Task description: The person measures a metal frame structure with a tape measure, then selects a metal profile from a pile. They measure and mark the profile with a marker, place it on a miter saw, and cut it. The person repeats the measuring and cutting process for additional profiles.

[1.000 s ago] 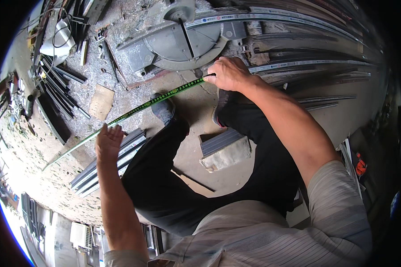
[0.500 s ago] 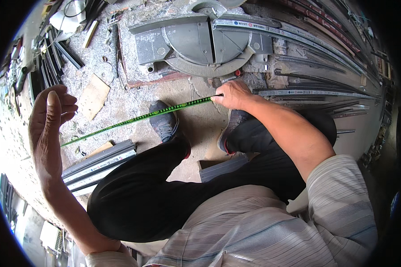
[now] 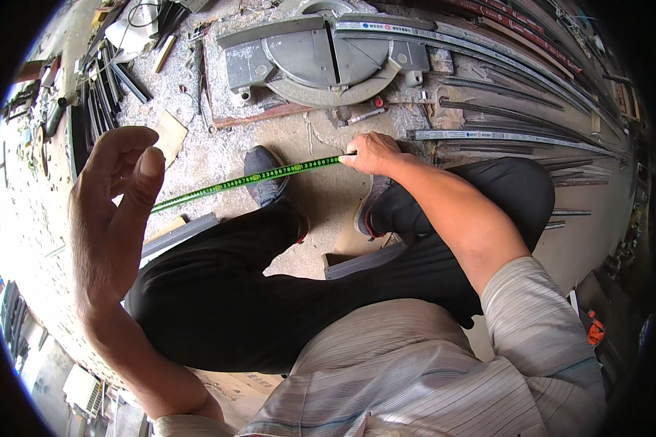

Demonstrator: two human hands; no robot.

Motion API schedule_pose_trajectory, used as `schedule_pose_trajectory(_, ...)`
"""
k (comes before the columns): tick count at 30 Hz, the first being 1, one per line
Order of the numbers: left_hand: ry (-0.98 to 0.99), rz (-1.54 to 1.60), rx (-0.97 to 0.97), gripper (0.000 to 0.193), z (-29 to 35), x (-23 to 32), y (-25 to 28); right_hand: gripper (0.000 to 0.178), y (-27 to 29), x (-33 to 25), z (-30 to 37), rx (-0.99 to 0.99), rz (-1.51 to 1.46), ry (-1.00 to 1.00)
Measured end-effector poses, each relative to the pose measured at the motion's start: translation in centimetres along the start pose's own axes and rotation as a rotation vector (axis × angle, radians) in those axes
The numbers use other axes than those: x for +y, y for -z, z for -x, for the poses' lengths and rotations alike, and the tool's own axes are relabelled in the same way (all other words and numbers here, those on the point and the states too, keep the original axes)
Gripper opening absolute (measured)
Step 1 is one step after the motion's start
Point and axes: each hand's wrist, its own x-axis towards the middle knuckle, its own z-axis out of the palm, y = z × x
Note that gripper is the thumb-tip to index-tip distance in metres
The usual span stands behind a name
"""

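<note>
My right hand (image 3: 374,154) is closed on the dark end of a green tape measure (image 3: 278,172), just in front of a mitre saw. The blade stretches leftward across my left shoe (image 3: 262,169) and passes behind my left hand; its far end is hidden there. My left hand (image 3: 113,211) is raised near my left knee, thumb and half-curled fingers apart, with nothing visible in it. The grey saw table (image 3: 299,58) stands on the floor beyond my feet. A long labelled metal profile (image 3: 408,30) lies across its right side.
More long profiles (image 3: 503,135) lie to the right of my right hand. Cut grey pieces (image 3: 182,234) rest by my left leg, and another (image 3: 364,261) lies between my legs. Dark offcuts (image 3: 102,95) and a cardboard piece (image 3: 171,135) are at the far left.
My left hand has moved right and closer to me, its thumb now in front of the tape's line. My right hand still grips the tape end. The view has shifted slightly.
</note>
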Motion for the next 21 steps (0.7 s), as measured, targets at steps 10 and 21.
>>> schedule_pose_trajectory(10,0.061,-0.126,-0.111,0.038,-0.3,-0.9,-1.3,0.041,-3.6,1.1,-3.4,-0.065,-0.113,-0.006)
schedule_pose_trajectory(21,0.019,-0.114,-0.143,0.037,-2.9,-0.3,-1.5,0.046,-5.1,1.8,-6.0,0.067,-0.085,0.099)
